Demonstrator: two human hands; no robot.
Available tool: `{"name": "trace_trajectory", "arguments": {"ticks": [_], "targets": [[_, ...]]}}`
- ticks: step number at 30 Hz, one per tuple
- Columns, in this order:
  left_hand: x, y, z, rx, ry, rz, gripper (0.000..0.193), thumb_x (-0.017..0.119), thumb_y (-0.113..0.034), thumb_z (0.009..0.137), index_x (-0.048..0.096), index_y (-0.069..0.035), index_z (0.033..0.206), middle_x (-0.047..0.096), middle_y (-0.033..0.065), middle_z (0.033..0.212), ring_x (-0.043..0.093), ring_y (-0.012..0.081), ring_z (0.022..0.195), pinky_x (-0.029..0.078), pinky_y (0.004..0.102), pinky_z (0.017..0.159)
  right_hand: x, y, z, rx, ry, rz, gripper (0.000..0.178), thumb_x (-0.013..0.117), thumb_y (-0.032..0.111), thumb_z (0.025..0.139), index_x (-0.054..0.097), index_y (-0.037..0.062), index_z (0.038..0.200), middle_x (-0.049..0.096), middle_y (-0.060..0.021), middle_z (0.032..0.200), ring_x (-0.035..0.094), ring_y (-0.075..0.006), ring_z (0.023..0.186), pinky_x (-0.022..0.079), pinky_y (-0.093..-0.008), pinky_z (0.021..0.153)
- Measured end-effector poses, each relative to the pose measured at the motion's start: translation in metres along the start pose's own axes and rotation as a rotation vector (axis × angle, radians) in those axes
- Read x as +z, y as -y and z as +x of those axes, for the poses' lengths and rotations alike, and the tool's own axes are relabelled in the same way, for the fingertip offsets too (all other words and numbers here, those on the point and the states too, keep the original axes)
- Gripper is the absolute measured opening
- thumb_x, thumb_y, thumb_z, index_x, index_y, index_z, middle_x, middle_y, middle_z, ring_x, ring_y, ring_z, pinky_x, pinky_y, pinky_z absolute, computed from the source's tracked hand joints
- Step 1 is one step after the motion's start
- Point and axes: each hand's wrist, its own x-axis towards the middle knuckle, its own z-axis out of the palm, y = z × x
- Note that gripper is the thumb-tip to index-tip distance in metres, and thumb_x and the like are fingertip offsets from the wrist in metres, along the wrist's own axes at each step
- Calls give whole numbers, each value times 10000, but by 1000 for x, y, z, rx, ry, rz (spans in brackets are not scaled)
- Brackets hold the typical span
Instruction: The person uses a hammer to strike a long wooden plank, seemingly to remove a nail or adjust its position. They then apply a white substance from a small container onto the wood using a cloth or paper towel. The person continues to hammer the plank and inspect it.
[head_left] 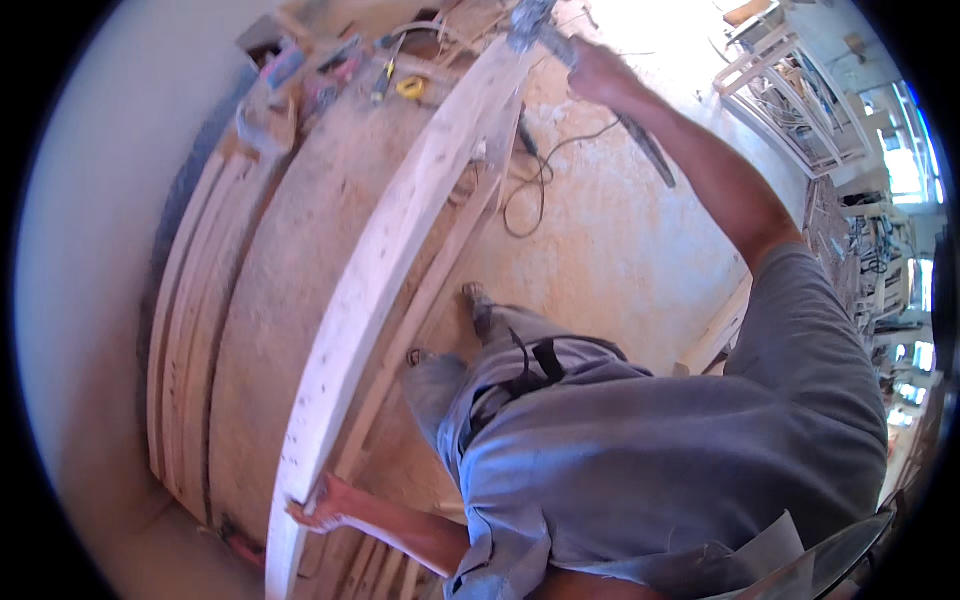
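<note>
A long pale wooden beam (365, 275), dotted with small dark marks, runs from the bottom left up to the top middle. My left hand (325, 504) grips its edge near the lower end, fingers closed over the wood. At the upper end, my right hand (598, 76) is closed round the handle of a hammer (653, 153). The grey hammer head lies at or just above the beam's far end; whether it touches the wood I cannot tell. Beneath the beam, another wooden strip (440, 265) runs roughly alongside it.
Several long boards (195, 330) lean along the wall at left. A yellow tape roll (410, 88) and a screwdriver-like tool (383, 80) lie among clutter at the upper left. A dark cable (543, 190) loops across the dusty floor. Wooden frames (800, 95) stand at the upper right.
</note>
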Motion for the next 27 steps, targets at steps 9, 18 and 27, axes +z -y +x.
{"name": "trace_trajectory", "arguments": {"ticks": [9,18,27], "targets": [[-5,-27,-22,-392,224,44,514,762,-150,747,594,-36,1219,605,190,1261,542,381,1228,417,578,1058,63,16,-127,277,98,1101,121,673,121,821,580,46,799,507,-24,598,510,-137,510,399,-293,455],[-10,-46,-32,-759,256,68,177,643,-192,916,650,-91,1060,672,77,1039,615,225,941,467,404,918,241,55,-392,841,312,1460,359,504,279,987,418,220,644,386,59,516,385,-99,410,333,-281,365],[-40,-65,21,-809,464,-67,280,676,-256,892,616,-128,1134,647,0,1121,556,174,1065,381,352,969,332,148,-521,1161,1326,1580,315,527,202,920,409,208,628,393,78,509,363,-93,411,327,-298,454]]}}
